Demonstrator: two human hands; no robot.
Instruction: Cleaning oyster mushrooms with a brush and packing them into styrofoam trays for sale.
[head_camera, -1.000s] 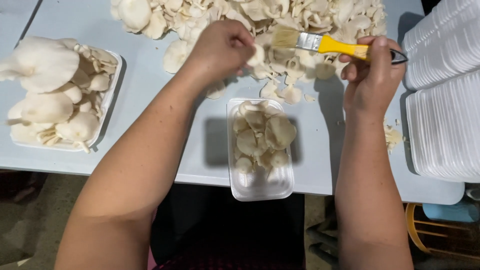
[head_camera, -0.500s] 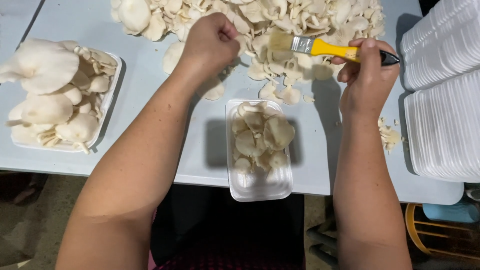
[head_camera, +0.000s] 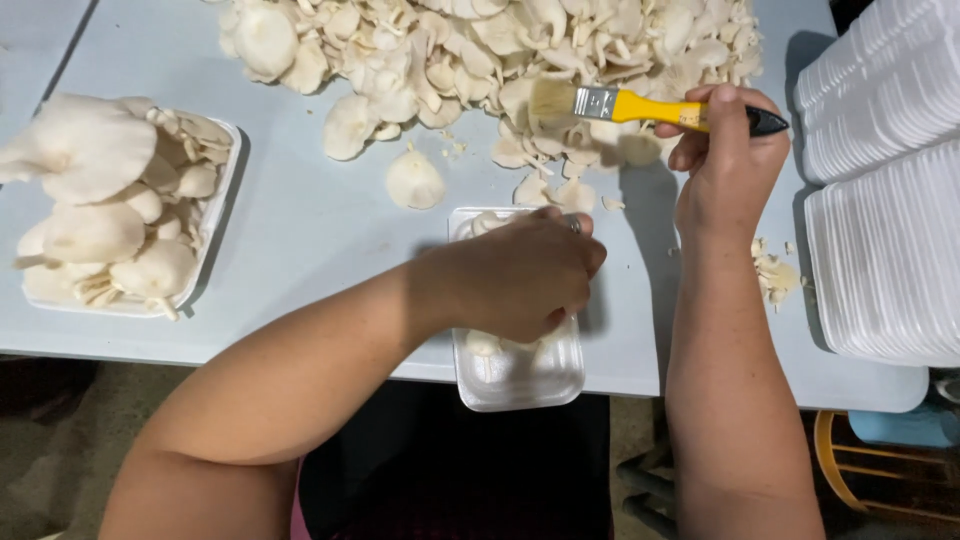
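My left hand (head_camera: 520, 275) is curled over a small white foam tray (head_camera: 520, 375) of pale mushroom pieces near the table's front edge, hiding most of what lies in it; whether it grips a piece is hidden. My right hand (head_camera: 725, 165) holds a paintbrush (head_camera: 640, 105) with a yellow handle and pale bristles, level above the table, its bristles pointing left over the edge of a big heap of white oyster mushrooms (head_camera: 480, 50). One loose mushroom cap (head_camera: 414, 180) lies between the heap and the tray.
A second foam tray (head_camera: 215, 215) piled with large mushroom clusters sits at the left. Stacks of empty white foam trays (head_camera: 890, 200) fill the right side. Small mushroom scraps (head_camera: 775, 275) lie by my right wrist. A yellow stool frame (head_camera: 890, 470) stands below the pale blue table (head_camera: 300, 230).
My left hand came down from the mushroom heap to the small tray at the front. The brush hand stayed almost still.
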